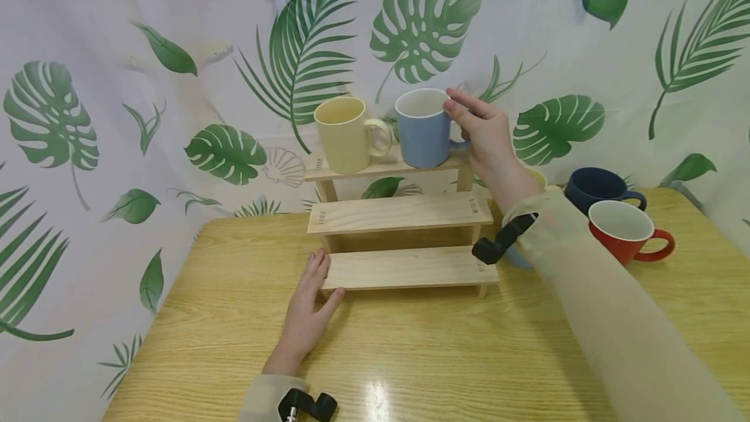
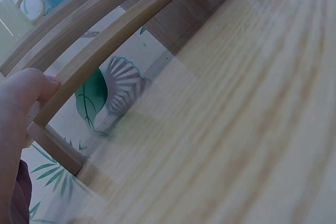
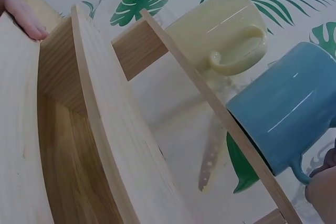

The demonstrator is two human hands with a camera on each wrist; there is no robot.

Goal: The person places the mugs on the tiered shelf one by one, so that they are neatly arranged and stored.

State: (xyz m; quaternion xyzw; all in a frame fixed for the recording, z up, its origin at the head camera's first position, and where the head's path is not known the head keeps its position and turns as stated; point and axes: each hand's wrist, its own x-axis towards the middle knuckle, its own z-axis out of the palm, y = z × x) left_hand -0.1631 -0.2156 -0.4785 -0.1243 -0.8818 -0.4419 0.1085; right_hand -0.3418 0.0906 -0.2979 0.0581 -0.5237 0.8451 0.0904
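The glossy light-blue ceramic mug (image 1: 423, 134) is resting on the top step (image 1: 381, 168) of the pale wooden three-step rack (image 1: 404, 211), beside the cream-yellow ceramic mug (image 1: 344, 142). Your right hand (image 1: 487, 130) is pinching it up high, likely for steadiness; whether you're hooking its handle (image 3: 300, 170) isn't showing clearly. Your left hand (image 1: 306, 310) is spreading around the bottom step's (image 1: 404, 269) left corner, probably bracing the rack.

The right hand (image 1: 489, 137) holds a light-blue cylindrical mug (image 1: 422, 139) beside a pale-yellow cylindrical mug (image 1: 344, 140) atop a three-tier wooden rack (image 1: 398, 213), while the left hand (image 1: 306, 311) grips its lowest shelf (image 1: 410, 269) at one end.
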